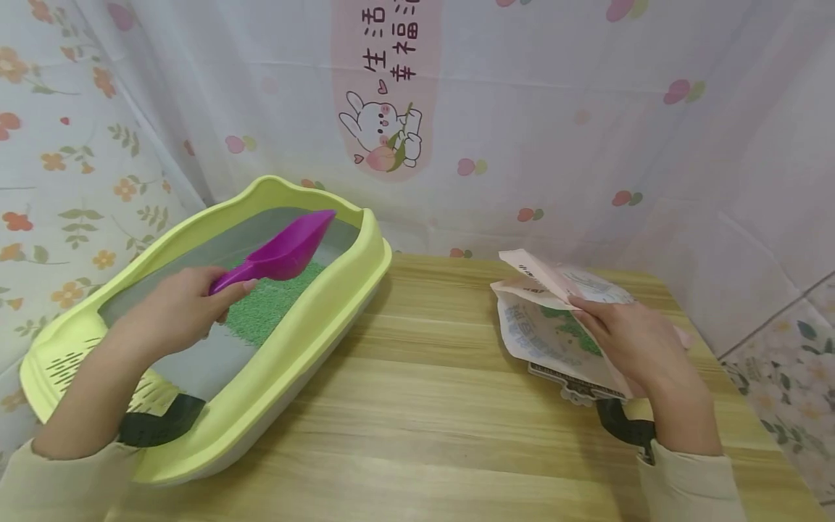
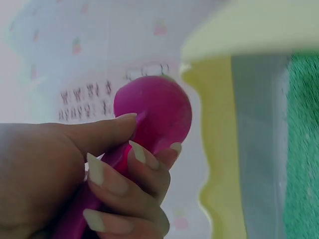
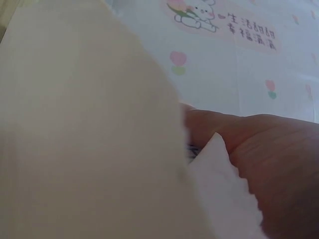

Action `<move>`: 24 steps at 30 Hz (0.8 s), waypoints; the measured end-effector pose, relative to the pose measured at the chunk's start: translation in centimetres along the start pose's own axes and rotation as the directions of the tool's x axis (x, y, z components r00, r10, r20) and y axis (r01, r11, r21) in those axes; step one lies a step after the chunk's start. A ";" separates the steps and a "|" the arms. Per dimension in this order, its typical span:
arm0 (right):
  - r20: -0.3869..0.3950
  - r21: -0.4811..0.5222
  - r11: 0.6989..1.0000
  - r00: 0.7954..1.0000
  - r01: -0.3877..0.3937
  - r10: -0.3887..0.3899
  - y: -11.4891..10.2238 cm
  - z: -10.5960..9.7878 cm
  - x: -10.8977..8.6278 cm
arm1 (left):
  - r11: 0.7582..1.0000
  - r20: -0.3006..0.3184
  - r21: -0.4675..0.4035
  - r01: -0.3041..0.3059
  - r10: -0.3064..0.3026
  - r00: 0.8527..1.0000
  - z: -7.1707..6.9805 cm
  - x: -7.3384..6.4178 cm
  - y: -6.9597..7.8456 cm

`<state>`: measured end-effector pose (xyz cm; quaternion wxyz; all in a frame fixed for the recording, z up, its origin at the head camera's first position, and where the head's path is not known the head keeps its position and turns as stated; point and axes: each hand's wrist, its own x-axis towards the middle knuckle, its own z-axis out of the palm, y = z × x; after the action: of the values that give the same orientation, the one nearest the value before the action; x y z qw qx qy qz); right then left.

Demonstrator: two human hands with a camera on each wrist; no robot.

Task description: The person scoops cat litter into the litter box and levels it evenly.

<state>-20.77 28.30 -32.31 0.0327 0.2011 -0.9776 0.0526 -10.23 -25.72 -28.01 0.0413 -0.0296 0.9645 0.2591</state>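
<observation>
My left hand (image 1: 172, 312) grips the handle of a purple scoop (image 1: 296, 246), held above a yellow-green litter box (image 1: 326, 312). In the left wrist view, thumb and curled fingers wrap the scoop (image 2: 159, 107) near its bowl. No pellets show in the bowl. Green pellets (image 1: 270, 308) cover part of the box's grey floor. On the right, my right hand (image 1: 642, 348) pinches the upper edge of a printed bag (image 1: 528, 337), whose mouth gapes around green pellets (image 1: 577, 333). The bag (image 3: 89, 129) fills much of the right wrist view and hides the fingertips.
The box and bag rest on a wood-grain table (image 1: 411, 370), with a stretch of tabletop between them. Behind hangs a white curtain (image 1: 535, 130) with fruit prints and a rabbit drawing. A floral cloth (image 1: 72, 167) borders the left side.
</observation>
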 end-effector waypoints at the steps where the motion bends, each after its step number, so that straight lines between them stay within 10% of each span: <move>1: 0.002 0.000 1.000 1.000 0.000 0.000 0.0 0.0 0.0 | 1.000 -0.010 0.004 -0.003 0.003 1.000 0.1 -0.1 0.4; 24: -0.038 0.003 1.000 0.999 -0.012 0.012 -0.3 -0.4 -0.1 | 0.997 -0.109 -0.032 -0.075 0.071 0.992 9.0 0.9 9.6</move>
<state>-20.60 28.13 -31.90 0.0508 0.1944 -0.9779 0.0580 -11.35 -12.90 -31.12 -0.0207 -0.0088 0.9610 0.2757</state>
